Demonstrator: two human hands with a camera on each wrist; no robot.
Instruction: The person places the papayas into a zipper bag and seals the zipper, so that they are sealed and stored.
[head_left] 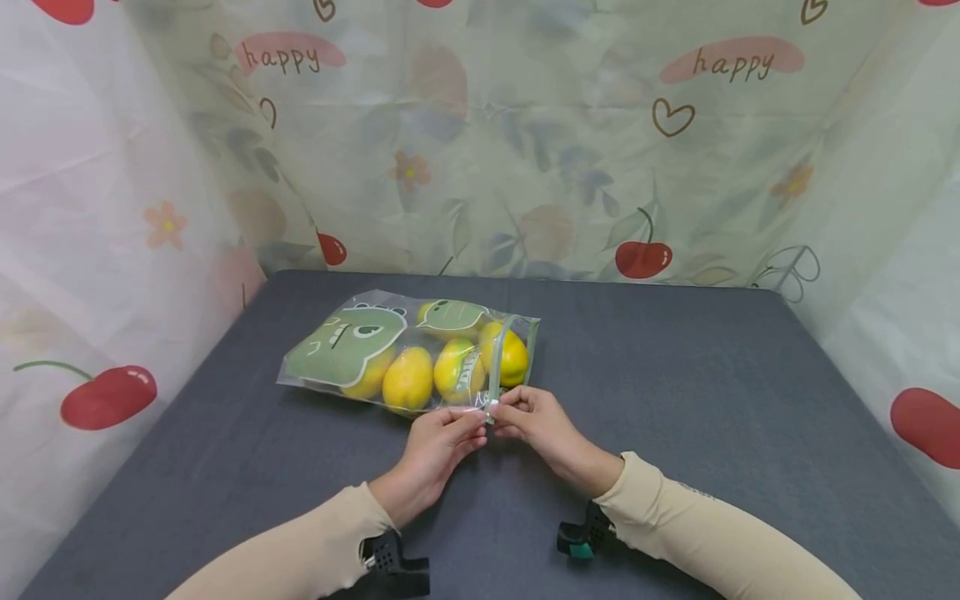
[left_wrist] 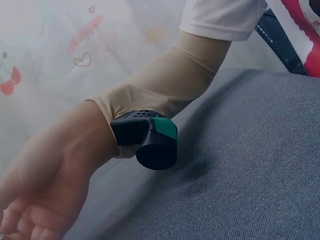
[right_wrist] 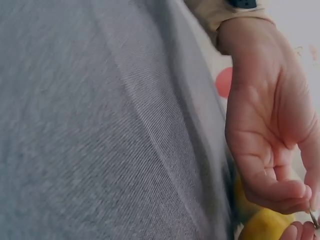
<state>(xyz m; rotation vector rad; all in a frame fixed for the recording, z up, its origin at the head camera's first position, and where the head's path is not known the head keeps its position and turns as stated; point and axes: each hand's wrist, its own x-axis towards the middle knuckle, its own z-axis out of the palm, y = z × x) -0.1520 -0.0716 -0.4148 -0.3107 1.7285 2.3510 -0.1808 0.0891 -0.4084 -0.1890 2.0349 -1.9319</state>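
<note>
A clear bag (head_left: 420,400) with a green cartoon dinosaur print lies on its side on the table. Several yellow fruits that look like lemons (head_left: 407,377) show through it. A pale green zip strip (head_left: 495,367) runs across its right end. My left hand (head_left: 431,458) pinches the bag's near edge beside the strip. At the strip's near end, my right hand (head_left: 551,429) pinches with thumb and forefinger; whether a slider sits there is hard to tell. The left wrist view holds the right hand (left_wrist: 55,175), and the right wrist view shows the left hand (right_wrist: 270,110) above a lemon (right_wrist: 267,226).
A dark grey cloth covers the table (head_left: 675,383). Patterned curtains (head_left: 525,150) hang behind it and along both sides. Black wrist cameras (head_left: 585,533) hang under the beige sleeves (head_left: 300,542), low over the table.
</note>
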